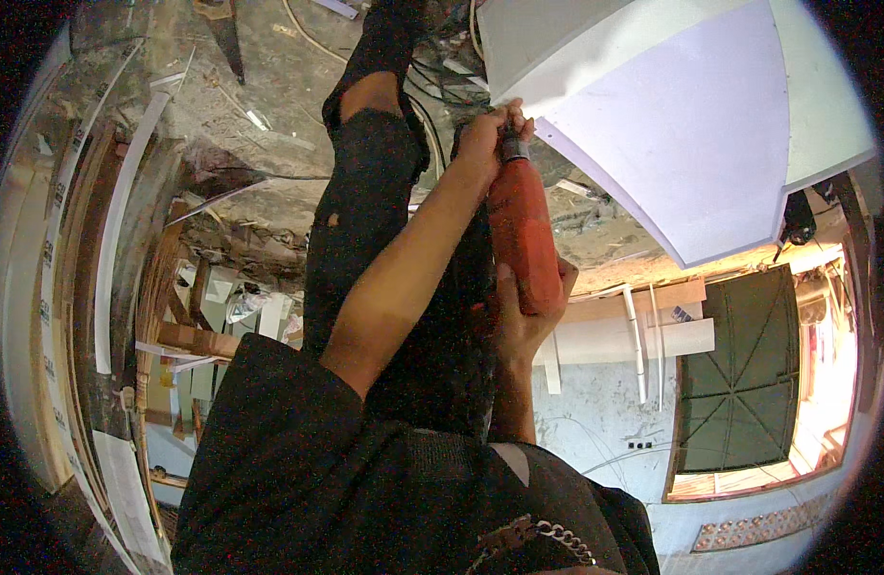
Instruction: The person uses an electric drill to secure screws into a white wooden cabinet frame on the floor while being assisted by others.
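Note:
A red power drill point(526, 225) with a grey collar and dark front end points away from me. My right hand point(530, 321) is wrapped round its rear end. At the front, my left hand point(490, 139) closes about the dark tip just past the collar, its fingers bent; whatever small part lies between them is hidden. Right beside the left fingers is the lower left corner of a large white and pale lilac panel point(672, 125). The drill's tip does not show clearly, so I cannot tell if it touches the panel.
A handsaw point(223, 43) lies on the dirty, littered floor point(289, 105) at the far left. Dark cables point(440, 86) run by my leg. Long boards and strips point(126, 211) stand along the left. On the right are a dark green door point(739, 374) and white strips point(643, 335).

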A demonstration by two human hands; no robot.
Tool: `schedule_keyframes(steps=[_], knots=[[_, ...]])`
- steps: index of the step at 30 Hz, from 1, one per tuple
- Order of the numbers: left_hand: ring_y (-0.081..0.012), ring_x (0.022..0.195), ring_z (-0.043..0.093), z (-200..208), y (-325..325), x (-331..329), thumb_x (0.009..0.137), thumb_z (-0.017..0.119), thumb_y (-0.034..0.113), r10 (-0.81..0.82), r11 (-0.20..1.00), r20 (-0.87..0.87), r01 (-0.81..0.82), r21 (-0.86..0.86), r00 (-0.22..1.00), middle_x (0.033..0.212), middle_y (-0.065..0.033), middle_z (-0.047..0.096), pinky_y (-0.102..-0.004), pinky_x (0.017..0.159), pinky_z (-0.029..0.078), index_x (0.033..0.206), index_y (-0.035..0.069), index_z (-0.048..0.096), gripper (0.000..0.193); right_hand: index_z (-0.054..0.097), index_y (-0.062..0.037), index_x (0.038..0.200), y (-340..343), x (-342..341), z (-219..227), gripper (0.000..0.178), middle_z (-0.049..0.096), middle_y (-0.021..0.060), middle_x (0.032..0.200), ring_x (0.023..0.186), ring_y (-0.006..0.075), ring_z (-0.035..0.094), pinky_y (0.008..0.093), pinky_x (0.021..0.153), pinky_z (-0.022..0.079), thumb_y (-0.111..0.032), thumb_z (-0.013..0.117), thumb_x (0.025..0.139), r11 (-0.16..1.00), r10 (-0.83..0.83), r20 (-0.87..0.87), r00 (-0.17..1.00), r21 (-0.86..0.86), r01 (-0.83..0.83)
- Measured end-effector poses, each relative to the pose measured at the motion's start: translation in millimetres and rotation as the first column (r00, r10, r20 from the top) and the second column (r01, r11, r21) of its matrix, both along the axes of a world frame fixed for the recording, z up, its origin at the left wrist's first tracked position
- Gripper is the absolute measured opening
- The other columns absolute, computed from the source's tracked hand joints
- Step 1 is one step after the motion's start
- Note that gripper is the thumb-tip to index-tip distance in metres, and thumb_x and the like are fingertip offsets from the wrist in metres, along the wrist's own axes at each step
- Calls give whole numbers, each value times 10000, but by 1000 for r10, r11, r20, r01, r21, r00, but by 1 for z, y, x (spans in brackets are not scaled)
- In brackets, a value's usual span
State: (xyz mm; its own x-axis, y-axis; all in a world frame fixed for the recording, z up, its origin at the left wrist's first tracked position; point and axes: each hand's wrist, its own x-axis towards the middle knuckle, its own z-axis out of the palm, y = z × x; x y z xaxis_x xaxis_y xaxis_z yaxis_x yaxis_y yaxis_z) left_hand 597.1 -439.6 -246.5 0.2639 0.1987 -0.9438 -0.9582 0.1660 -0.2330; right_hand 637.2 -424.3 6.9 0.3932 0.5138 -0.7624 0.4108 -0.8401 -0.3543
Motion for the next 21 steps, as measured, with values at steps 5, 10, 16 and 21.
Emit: schedule_keyframes(steps=[5, 10, 16, 21], knots=[[-224, 643, 532, 7, 10, -2, 975, 368, 37, 159, 980, 38, -153, -124, 987, 725, -120, 507, -439, 866, 542, 1199, -105, 448, 277, 440, -8, 1159, 5, 2, 0, 576, 550, 133, 1056, 979, 211, 546, 336, 891, 456, -155, 799, 734, 997, -47, -53, 998, -63, 44], [-233, 687, 538, 16, 18, -2, 974, 406, 39, 47, 994, -17, -49, -98, 999, 760, -132, 504, -457, 886, 544, 1140, -116, 489, 242, 447, 9, 1140, 4, 5, -4, 559, 538, 128, 1051, 971, 213, 542, 340, 879, 456, -150, 798, 736, 999, 35, -28, 999, -20, -36], [-242, 748, 542, 15, 16, -8, 978, 439, 53, 102, 987, 2, -101, -128, 995, 830, -140, 509, -458, 922, 539, 1057, -112, 540, 209, 462, 20, 1125, 3, 2, -6, 553, 532, 127, 1052, 976, 218, 531, 353, 895, 441, -155, 805, 728, 995, 91, 2, 996, -43, -90], [-244, 778, 544, 16, 17, -7, 981, 442, 59, 215, 969, 59, -205, -139, 975, 859, -141, 507, -458, 947, 526, 1036, -111, 539, 203, 465, 22, 1126, 4, 5, -9, 553, 533, 130, 1056, 983, 218, 532, 356, 900, 441, -152, 808, 729, 995, 101, 11, 995, -26, -100]])
